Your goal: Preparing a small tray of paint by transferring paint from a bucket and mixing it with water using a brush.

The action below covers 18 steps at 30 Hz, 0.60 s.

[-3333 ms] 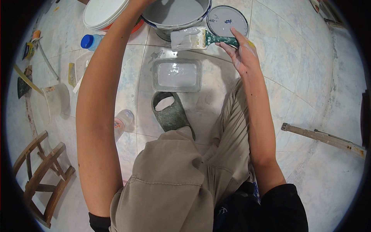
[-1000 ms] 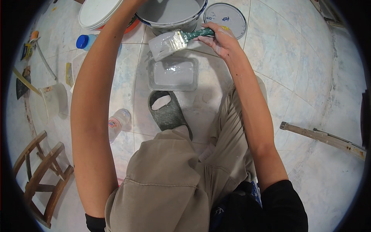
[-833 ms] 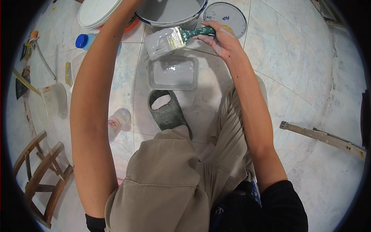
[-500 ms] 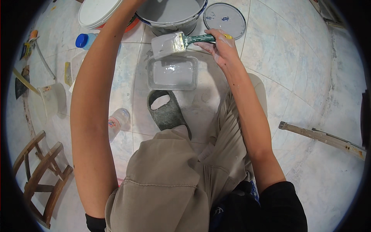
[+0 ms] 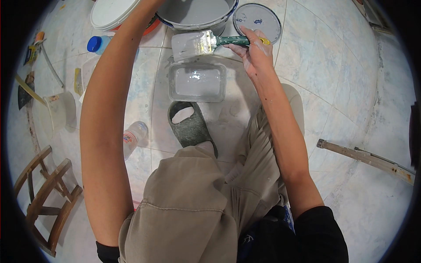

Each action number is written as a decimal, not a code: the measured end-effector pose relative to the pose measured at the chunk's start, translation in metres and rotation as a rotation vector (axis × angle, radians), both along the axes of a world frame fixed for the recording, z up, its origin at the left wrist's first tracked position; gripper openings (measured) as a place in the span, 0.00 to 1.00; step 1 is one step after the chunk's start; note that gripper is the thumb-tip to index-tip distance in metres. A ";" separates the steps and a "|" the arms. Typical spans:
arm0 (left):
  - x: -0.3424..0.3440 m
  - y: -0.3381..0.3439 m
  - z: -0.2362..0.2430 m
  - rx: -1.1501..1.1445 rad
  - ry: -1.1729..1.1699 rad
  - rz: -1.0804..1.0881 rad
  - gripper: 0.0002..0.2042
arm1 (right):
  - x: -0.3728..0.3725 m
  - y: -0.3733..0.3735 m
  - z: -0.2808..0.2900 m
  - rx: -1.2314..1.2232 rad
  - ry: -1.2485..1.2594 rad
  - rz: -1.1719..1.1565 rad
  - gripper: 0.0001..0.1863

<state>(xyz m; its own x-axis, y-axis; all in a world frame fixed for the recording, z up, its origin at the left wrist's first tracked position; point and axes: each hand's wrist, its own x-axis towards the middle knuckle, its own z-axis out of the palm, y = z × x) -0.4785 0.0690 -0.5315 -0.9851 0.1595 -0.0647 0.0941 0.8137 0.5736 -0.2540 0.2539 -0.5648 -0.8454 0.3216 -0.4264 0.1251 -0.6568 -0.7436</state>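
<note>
A round, paint-smeared bucket stands ahead-left of the right fingers; nearer, left, sits a clear rectangular plastic tub; beyond, a flat lid. They pinch a grey-coated brush, bristles leftward. Left fingers: unseen, state untellable.

The right fingers are smeared with pale paint. Back from them, a ribbed dark slipper, seamed taupe trousers and a short-sleeved black shirt are worn.
</note>
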 end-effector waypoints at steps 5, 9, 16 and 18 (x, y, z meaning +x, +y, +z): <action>0.000 0.001 -0.004 -0.003 0.029 0.005 0.47 | 0.004 0.000 0.002 -0.004 0.031 0.002 0.24; 0.001 0.003 -0.002 -0.007 0.000 -0.002 0.47 | 0.007 -0.002 0.004 0.010 0.044 -0.018 0.23; -0.001 0.000 -0.004 -0.009 0.014 0.004 0.48 | 0.009 0.003 0.017 0.013 0.021 0.021 0.22; -0.001 0.001 -0.003 0.013 -0.006 -0.003 0.48 | 0.009 0.004 0.018 0.021 0.048 0.015 0.21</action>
